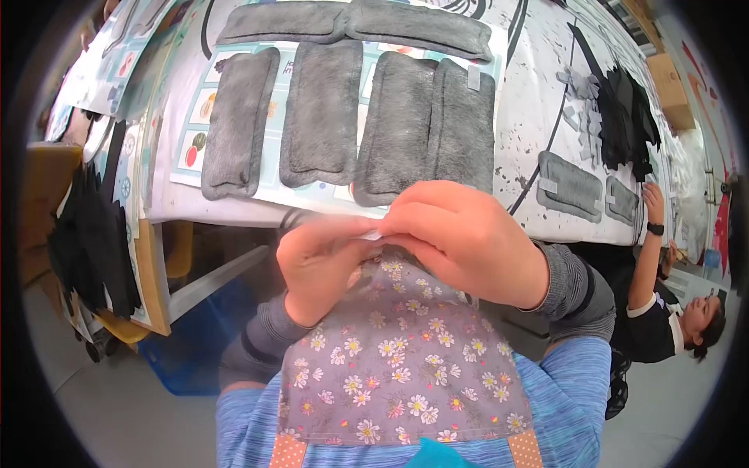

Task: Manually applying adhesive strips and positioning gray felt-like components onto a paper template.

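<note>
Above my lap, at the table's near edge, my left hand (318,261) and my right hand (472,238) meet with fingertips pinched together. Between them a small whitish piece (374,235) shows, mostly covered by the fingers; its kind cannot be made out. Just beyond lie grey plush padded strips: one (234,125) at the left, another (321,113) beside it, and two at the right, the outer strip (464,121) overlapping its neighbour (394,117). A small light grey tab (473,78) sits on the outer one. Two more strips (417,30) lie crosswise at the far side.
A picture-printed sheet (187,168) lies under the strips on the white table (519,199). To the right are grey tabs (583,117), black strips (628,117) and shorter grey pads (569,186); a co-worker (663,320) reaches there. A blue bin (191,343) stands below left.
</note>
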`<act>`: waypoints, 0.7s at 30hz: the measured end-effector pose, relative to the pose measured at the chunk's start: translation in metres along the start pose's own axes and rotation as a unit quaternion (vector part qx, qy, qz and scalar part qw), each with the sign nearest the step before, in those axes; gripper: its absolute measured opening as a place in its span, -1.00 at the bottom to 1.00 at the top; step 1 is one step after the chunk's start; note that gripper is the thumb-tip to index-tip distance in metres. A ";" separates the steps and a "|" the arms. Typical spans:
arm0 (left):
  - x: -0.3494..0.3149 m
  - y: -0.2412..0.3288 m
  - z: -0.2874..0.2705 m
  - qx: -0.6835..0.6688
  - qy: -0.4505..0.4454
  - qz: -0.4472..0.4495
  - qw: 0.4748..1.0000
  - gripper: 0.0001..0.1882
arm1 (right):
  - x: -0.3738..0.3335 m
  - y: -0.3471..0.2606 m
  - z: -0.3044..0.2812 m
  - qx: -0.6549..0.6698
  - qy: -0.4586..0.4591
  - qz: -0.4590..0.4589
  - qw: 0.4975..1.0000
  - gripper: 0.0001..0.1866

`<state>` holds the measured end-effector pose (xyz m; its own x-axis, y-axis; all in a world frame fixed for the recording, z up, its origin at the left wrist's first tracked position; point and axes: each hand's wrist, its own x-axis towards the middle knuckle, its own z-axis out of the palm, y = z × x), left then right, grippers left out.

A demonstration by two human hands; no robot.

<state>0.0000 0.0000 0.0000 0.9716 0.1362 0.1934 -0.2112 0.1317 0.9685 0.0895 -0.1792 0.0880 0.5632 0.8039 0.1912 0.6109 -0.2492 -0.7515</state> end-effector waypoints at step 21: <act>0.019 -0.056 -0.026 0.282 -0.130 0.267 0.912 -0.84 | 0.115 0.129 -0.124 -0.006 0.046 0.321 0.946 -0.79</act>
<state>0.0279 0.0203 -0.0550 0.7541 -0.2134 0.6211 -0.6445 -0.4222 0.6375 0.3020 -0.1862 0.0918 0.8658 0.4350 -0.2472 0.1335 -0.6770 -0.7237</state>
